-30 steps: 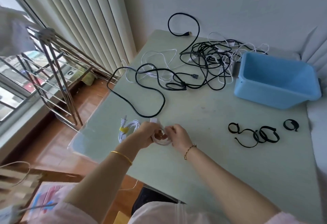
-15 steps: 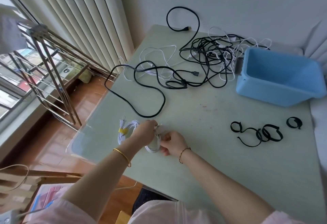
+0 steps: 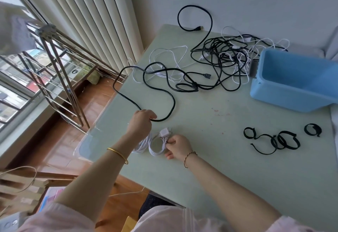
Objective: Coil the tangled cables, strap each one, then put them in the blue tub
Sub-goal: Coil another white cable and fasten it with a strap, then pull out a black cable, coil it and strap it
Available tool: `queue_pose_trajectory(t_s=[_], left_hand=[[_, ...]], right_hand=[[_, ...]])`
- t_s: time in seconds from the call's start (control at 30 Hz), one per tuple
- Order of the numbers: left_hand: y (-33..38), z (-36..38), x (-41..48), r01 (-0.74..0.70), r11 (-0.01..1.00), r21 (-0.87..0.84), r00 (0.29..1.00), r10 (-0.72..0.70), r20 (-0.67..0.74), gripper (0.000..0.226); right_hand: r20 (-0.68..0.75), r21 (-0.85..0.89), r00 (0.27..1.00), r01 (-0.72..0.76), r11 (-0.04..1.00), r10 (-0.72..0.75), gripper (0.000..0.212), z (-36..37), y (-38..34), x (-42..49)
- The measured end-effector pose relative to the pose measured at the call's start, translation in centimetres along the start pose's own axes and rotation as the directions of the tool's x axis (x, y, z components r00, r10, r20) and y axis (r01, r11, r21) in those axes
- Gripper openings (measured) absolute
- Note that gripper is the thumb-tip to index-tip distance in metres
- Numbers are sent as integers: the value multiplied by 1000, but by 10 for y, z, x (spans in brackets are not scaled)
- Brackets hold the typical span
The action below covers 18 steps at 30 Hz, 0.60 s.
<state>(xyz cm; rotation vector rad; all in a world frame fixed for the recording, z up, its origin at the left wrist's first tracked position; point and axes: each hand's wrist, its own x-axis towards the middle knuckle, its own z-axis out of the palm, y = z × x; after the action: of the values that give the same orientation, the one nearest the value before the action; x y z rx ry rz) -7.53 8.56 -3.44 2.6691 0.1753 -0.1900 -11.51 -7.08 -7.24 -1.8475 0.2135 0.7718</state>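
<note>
My right hand [image 3: 176, 146] pinches a coiled white cable [image 3: 157, 147] beside its white plug [image 3: 164, 132], low on the pale green table [image 3: 210, 158]. My left hand [image 3: 141, 121] reaches up from it and grips the near loop of a long black cable [image 3: 164, 92]. Another white coil [image 3: 143, 144] lies half hidden under my left wrist. A tangle of black and white cables [image 3: 225, 57] covers the far side. The blue tub [image 3: 296, 79] stands at the right, nothing visible inside. Several black straps [image 3: 279, 141] lie loose to my right.
A metal drying rack [image 3: 54, 70] stands off the table's left edge, in front of vertical blinds and a window. The black cable hangs over that left edge. The wall runs right behind the tangle and the tub.
My left hand let go of the white coil and moved up to take the black cable's loop. My right hand kept hold of the white coil.
</note>
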Motion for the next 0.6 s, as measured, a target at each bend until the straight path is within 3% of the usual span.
queue_pose_trajectory(t_s=[0.17,0.3,0.37,0.43,0.5,0.6], left_hand=[[7,-2,15,37,999,-10,999,-37,-4,43],[19,0,38,8,995,103,994,-19,107,37],[26,3,50,36,996,77,992,-45,114,40],[36,-2,63,122,990,-77,993,-122,10,43],[44,-12,78,113,974,-196,978,-144,-151,48],[49,-28,106,28,993,-118,969,-56,-241,64]], right_hand=[[-4,60,999,-33,998,34,13,-27,-8,11],[-64,122,998,-18,992,26,8,-58,-21,22],[-88,139,996,-10,990,22,8,-74,-30,25],[-127,159,992,4,987,16,11,-91,-41,30],[-172,177,985,15,984,16,16,-107,-49,36],[-234,175,972,28,984,14,15,-128,-62,46]])
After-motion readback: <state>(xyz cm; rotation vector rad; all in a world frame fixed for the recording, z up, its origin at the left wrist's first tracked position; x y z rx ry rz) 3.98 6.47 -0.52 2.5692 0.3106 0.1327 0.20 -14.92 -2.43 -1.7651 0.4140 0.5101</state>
